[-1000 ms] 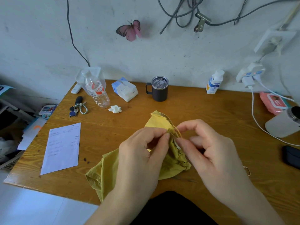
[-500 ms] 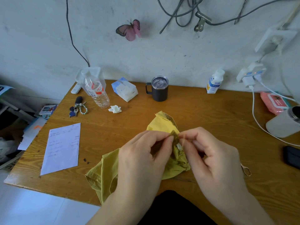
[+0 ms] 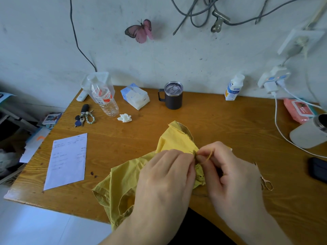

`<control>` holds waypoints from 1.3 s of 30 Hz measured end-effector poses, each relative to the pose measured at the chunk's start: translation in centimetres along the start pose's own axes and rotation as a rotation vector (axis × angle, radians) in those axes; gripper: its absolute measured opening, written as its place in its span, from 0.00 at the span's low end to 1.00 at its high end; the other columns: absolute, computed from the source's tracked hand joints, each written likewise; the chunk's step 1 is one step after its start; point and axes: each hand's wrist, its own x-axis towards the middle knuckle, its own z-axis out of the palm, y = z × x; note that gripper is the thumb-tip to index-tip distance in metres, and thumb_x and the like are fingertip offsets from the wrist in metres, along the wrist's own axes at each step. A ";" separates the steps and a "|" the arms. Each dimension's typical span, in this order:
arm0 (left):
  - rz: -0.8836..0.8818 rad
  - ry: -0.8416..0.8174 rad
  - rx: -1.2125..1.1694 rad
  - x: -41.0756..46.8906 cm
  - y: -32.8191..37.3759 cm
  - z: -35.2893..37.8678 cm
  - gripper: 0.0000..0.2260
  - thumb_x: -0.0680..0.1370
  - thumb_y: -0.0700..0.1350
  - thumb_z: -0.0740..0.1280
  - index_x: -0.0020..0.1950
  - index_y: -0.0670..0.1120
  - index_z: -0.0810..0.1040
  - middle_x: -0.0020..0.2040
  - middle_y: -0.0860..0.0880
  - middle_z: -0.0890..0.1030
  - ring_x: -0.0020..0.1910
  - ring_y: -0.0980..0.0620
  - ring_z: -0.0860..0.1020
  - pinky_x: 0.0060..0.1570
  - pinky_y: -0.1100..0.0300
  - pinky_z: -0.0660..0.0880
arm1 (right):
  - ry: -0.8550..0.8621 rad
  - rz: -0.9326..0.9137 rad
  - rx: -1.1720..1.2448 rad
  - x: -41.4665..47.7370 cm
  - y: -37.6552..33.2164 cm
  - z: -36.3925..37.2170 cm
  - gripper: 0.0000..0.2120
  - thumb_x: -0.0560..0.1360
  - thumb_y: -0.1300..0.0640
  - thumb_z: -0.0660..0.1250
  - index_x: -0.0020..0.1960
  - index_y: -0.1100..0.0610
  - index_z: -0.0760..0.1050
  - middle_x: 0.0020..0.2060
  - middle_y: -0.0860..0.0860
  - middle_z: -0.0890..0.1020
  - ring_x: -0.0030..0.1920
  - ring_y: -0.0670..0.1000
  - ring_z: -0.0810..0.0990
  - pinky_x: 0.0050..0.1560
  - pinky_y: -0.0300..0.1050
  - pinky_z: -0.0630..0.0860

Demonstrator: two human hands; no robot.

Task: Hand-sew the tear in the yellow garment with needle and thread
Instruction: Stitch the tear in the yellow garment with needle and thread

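The yellow garment (image 3: 174, 138) lies crumpled on the wooden table (image 3: 221, 124), partly hanging over the near edge. My left hand (image 3: 166, 175) pinches a fold of it between thumb and fingers. My right hand (image 3: 230, 175) meets it fingertip to fingertip and pinches at the same fold, with a strand of yellow thread (image 3: 208, 156) looping over its fingers. A dark thin tip shows between the fingertips; the needle itself is too small to make out. The tear is hidden by my hands.
Small scissors (image 3: 265, 182) lie just right of my right hand. A paper sheet (image 3: 67, 160), keys (image 3: 85, 117), a plastic bottle (image 3: 104, 96), a tissue pack (image 3: 135, 96), a dark mug (image 3: 172, 95), a white bottle (image 3: 233, 88), a charger cable (image 3: 277, 124) and a black object (image 3: 318, 169) stand around.
Both hands have shifted down toward me with the pinched fold, and the raised part of the garment has flattened onto the table behind them.
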 end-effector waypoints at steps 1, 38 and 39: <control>0.004 -0.008 0.004 0.0 0.0 0.0 0.08 0.74 0.40 0.64 0.40 0.40 0.82 0.36 0.47 0.81 0.37 0.55 0.74 0.39 0.61 0.73 | -0.010 -0.003 0.003 0.0 0.1 0.0 0.08 0.76 0.54 0.60 0.44 0.54 0.76 0.27 0.43 0.76 0.26 0.42 0.73 0.25 0.31 0.68; 0.054 -0.074 -0.182 0.8 -1.8 -0.8 0.10 0.76 0.41 0.64 0.49 0.41 0.83 0.43 0.49 0.82 0.44 0.59 0.76 0.45 0.67 0.75 | 0.092 0.079 0.238 2.4 1.6 -3.2 0.12 0.76 0.47 0.58 0.49 0.48 0.79 0.54 0.44 0.76 0.59 0.46 0.73 0.57 0.41 0.70; 0.064 -0.078 -0.182 0.7 -1.8 -0.8 0.09 0.76 0.41 0.64 0.49 0.41 0.83 0.43 0.48 0.82 0.44 0.59 0.76 0.44 0.66 0.76 | 0.042 0.090 0.256 2.5 1.2 -3.0 0.13 0.75 0.45 0.58 0.47 0.47 0.79 0.53 0.41 0.76 0.58 0.46 0.74 0.56 0.42 0.70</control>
